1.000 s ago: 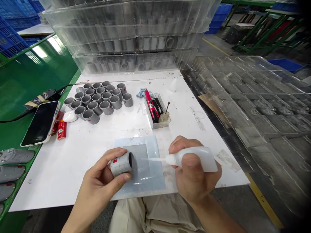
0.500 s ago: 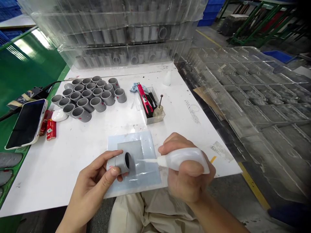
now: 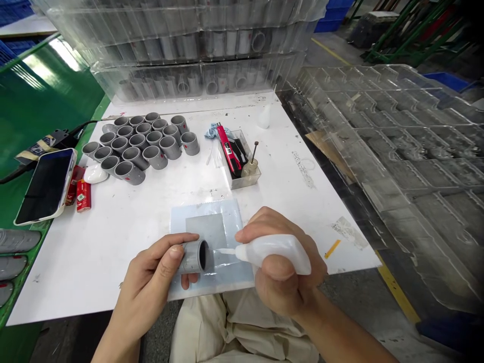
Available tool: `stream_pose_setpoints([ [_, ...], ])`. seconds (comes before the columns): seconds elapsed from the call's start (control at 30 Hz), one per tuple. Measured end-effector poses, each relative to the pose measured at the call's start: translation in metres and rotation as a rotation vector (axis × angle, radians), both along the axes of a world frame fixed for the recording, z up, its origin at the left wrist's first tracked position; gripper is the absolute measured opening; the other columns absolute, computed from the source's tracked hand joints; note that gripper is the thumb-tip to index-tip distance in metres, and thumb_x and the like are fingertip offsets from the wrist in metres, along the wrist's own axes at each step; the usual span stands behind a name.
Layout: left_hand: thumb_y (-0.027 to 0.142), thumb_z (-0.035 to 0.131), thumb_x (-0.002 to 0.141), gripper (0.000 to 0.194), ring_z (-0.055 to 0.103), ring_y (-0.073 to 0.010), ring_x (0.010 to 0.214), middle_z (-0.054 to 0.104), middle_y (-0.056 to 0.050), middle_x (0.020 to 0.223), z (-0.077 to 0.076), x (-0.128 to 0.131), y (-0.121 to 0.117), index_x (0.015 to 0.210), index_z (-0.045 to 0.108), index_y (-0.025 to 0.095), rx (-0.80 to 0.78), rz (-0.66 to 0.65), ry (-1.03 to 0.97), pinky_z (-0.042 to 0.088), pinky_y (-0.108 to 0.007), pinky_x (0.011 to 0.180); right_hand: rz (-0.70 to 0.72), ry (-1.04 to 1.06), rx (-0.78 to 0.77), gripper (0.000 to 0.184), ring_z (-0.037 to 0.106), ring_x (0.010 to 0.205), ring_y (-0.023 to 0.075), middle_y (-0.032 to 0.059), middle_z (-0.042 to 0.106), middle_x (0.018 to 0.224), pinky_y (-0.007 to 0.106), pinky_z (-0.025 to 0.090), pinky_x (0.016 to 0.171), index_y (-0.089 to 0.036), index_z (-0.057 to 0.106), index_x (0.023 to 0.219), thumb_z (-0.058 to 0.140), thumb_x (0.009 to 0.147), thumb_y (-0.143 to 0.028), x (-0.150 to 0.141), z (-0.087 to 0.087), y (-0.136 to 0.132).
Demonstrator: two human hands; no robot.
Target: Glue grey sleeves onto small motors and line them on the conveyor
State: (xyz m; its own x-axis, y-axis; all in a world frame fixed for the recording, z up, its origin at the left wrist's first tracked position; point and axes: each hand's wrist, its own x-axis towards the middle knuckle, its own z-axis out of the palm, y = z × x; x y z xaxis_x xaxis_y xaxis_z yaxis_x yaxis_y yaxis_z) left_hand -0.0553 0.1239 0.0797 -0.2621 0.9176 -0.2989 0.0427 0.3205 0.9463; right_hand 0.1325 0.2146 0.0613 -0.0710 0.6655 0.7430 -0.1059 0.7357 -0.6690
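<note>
My left hand grips a short grey pipe piece between thumb and fingers, its open end turned to the right. Squeezed in my right hand is a white squeeze bottle with a long thin nozzle. The nozzle tip points left at the pipe's mouth, a small distance away from it. Below both hands lies a light blue cloth with a grey square sheet on it, under clear film.
Several grey pipe pieces stand at the back left. A clear box holds a red-handled tool. A white bottle tip stands behind it. A phone lies left; stacked clear trays line the back, more trays right.
The bottle in my right hand has moved left, bringing its nozzle closer to the pipe. My left hand has turned the pipe slightly and shifted it right. The camera view has shifted a little.
</note>
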Motion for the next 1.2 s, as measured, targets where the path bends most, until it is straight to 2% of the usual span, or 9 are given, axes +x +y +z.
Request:
stream_pose_setpoints([
  [0.2,0.069,0.067,0.098,0.051,0.061,-0.0169,0.058,0.072,0.0,0.06,0.0006,0.0007,0.0,0.108,0.084,0.021,-0.002,0.009,0.013,0.049,-0.029,0.066,0.0,-0.01,-0.014,0.02,0.057,0.054,0.0228,0.0058,0.073,0.077,0.042,0.043,0.049,-0.024,0.075,0.104,0.062,0.105,-0.039,-0.001,-0.0001,-0.0002],
  [0.5,0.071,0.069,0.096,0.052,0.063,-0.0174,0.056,0.07,0.001,0.057,0.0028,0.0032,0.0002,0.105,0.085,0.023,-0.024,0.038,0.028,0.048,-0.029,0.064,0.057,-0.016,-0.044,0.015,0.056,0.058,0.0224,0.0066,0.074,0.079,0.042,0.04,0.052,-0.022,0.075,0.105,0.065,0.103,-0.033,-0.0003,-0.0024,-0.0003],
  [0.9,0.069,0.07,0.095,0.05,0.065,-0.0189,0.055,0.069,0.001,0.059,0.0028,0.0022,0.0005,0.104,0.086,0.023,-0.029,0.041,0.019,0.05,-0.03,0.061,0.006,0.005,-0.057,0.025,0.058,0.06,0.0229,0.0067,0.073,0.078,0.039,0.039,0.053,-0.02,0.078,0.102,0.062,0.107,-0.038,-0.002,0.0021,-0.0022],
  [1.07,0.067,0.07,0.095,0.049,0.066,-0.0191,0.055,0.07,0.0,0.059,0.0023,0.0027,-0.0001,0.105,0.086,0.022,-0.025,0.052,0.016,0.052,-0.03,0.062,0.006,0.009,-0.077,0.026,0.057,0.058,0.0213,0.0059,0.073,0.078,0.038,0.038,0.053,-0.02,0.079,0.1,0.067,0.106,-0.042,-0.0009,0.0027,-0.0023],
  [1.2,0.068,0.071,0.095,0.048,0.065,-0.0178,0.058,0.072,0.0,0.063,0.001,0.0026,-0.0014,0.107,0.086,0.024,-0.016,0.053,0.022,0.052,-0.028,0.064,-0.009,0.081,-0.202,0.036,0.057,0.059,0.0209,0.0041,0.068,0.074,0.038,0.039,0.052,-0.022,0.08,0.097,0.06,0.11,-0.049,0.0049,0.007,-0.0083],
])
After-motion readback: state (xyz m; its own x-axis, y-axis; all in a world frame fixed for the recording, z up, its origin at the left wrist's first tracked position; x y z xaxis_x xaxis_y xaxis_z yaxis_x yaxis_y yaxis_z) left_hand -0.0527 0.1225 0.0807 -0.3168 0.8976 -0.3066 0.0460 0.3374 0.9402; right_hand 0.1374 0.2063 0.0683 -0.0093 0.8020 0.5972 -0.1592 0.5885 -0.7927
